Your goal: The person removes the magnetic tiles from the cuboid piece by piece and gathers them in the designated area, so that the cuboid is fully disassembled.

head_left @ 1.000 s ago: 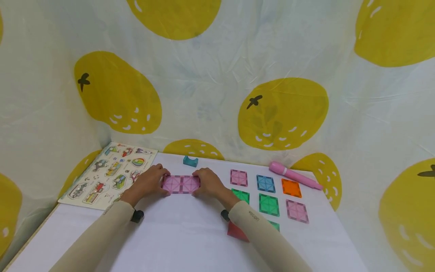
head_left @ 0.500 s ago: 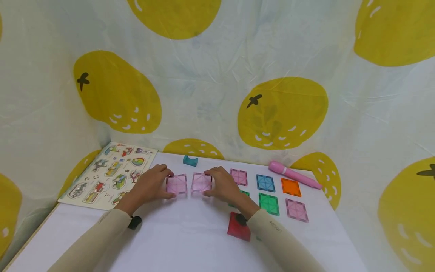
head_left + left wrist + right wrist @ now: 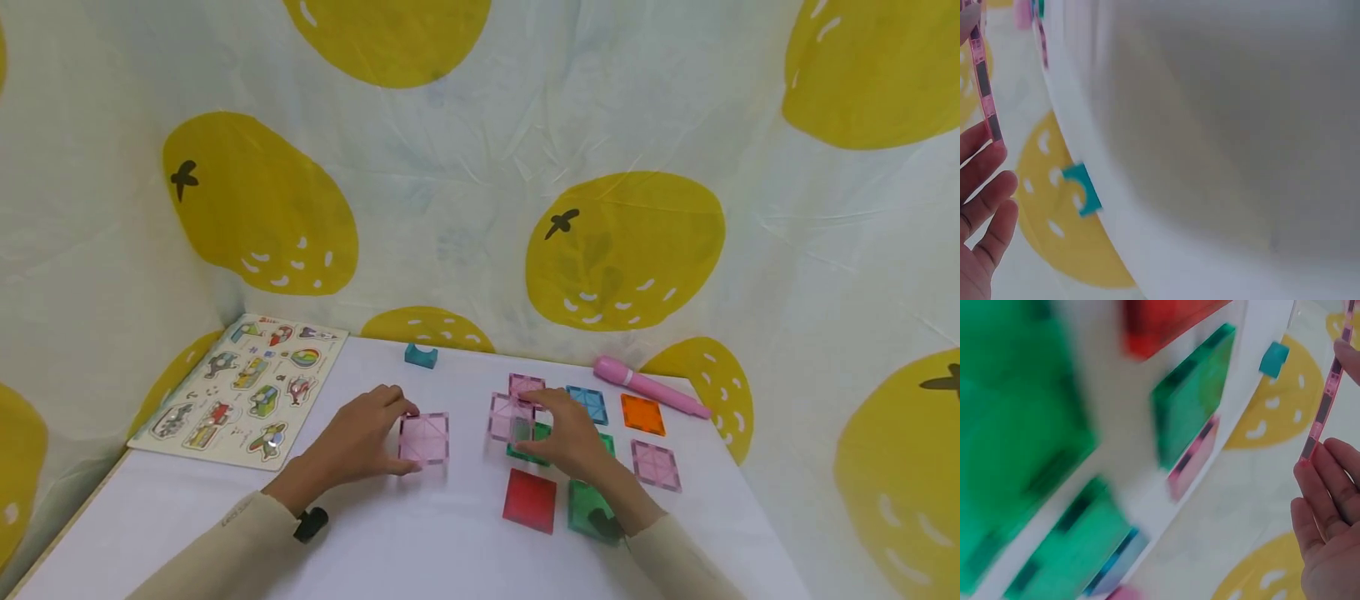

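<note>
My left hand [image 3: 358,437] pinches a clear pink square magnetic tile [image 3: 424,439] by its edges, thumb at the near side and fingers at the far side. In the left wrist view that pink tile [image 3: 985,81] shows edge-on above the table. My right hand [image 3: 577,437] pinches a second pink magnetic tile [image 3: 502,418], held over the table and partly overlapping, in the head view, a pink tile [image 3: 527,385] and a green tile [image 3: 531,450]. Seen from the right wrist, this second tile [image 3: 1322,406] is edge-on between thumb and fingertips.
A red tile [image 3: 529,501], a green tile [image 3: 588,508], a blue tile [image 3: 587,404], an orange tile [image 3: 642,414] and a pink tile [image 3: 656,465] lie at the right. Behind them rests a pink marker-shaped stick [image 3: 652,389]. A teal notched block [image 3: 421,356] and a picture puzzle board [image 3: 240,392] lie farther left.
The two pink tiles, side by side and touching a second ago, are now well apart. My right hand has carried its tile rightward; my left hand has come nearer and slightly right with the other.
</note>
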Available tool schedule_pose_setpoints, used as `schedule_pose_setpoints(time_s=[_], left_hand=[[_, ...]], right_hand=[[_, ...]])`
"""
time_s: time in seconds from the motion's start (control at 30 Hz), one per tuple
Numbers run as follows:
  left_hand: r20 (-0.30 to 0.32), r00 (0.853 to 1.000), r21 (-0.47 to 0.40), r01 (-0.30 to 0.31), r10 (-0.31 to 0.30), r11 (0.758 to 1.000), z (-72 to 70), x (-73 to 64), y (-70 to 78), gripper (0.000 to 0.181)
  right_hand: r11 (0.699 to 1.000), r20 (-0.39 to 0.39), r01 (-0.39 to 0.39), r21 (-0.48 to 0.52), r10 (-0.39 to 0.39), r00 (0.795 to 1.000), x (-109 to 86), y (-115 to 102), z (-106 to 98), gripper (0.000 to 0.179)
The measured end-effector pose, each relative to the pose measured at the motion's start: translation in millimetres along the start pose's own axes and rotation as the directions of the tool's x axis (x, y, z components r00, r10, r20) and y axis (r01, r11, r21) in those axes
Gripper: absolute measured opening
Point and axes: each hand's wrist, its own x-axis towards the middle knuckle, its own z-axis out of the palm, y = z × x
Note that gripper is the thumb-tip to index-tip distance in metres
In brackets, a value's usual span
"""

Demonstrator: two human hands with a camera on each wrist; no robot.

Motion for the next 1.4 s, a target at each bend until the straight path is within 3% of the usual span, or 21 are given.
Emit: schedule_pose_setpoints(time_s=[0.2, 0.43, 0.6, 0.77, 1.0, 1.2, 1.4], left_hand=[[0.072, 0.995, -0.050, -0.063, 0.067, 0.997, 0.5, -4.9, 35.2, 0.076], [0.160, 0.977, -0.094, -0.129, 0.143, 0.987, 6.2, -6.6, 73.1, 0.072], [0.172, 0.958, -0.109, -0.214, 0.231, 0.971, 18.6, -7.1, 96.2, 0.069], [0.152, 0.935, -0.064, -0.314, 0.320, 0.947, 31.8, -10.0, 116.7, 0.065], [0.183, 0.911, 0.005, -0.376, 0.369, 0.927, 45.7, -11.8, 140.3, 0.067], [0.225, 0.895, 0.104, -0.414, 0.384, 0.904, 59.6, -10.7, 151.5, 0.063], [0.261, 0.884, 0.121, -0.428, 0.387, 0.896, 66.7, -10.3, 160.1, 0.057]], right_hand=[[0.999, -0.020, -0.032, -0.039, 0.031, 0.999, -29.1, 32, -22, 0.082], [0.993, -0.006, -0.116, -0.035, 0.116, 0.993, -61.4, 62, -47, 0.081], [0.980, 0.027, -0.196, -0.020, 0.196, 0.980, -82.6, 87, -58, 0.083], [0.961, 0.053, -0.273, -0.037, 0.275, 0.960, -104.0, 110, -67, 0.091], [0.945, 0.060, -0.317, -0.086, 0.322, 0.945, -130.5, 137, -74, 0.091], [0.902, 0.118, -0.426, -0.068, 0.431, 0.894, -139.5, 154, -74, 0.097], [0.880, 0.144, -0.467, -0.081, 0.474, 0.869, -142.6, 167, -67, 0.100]])
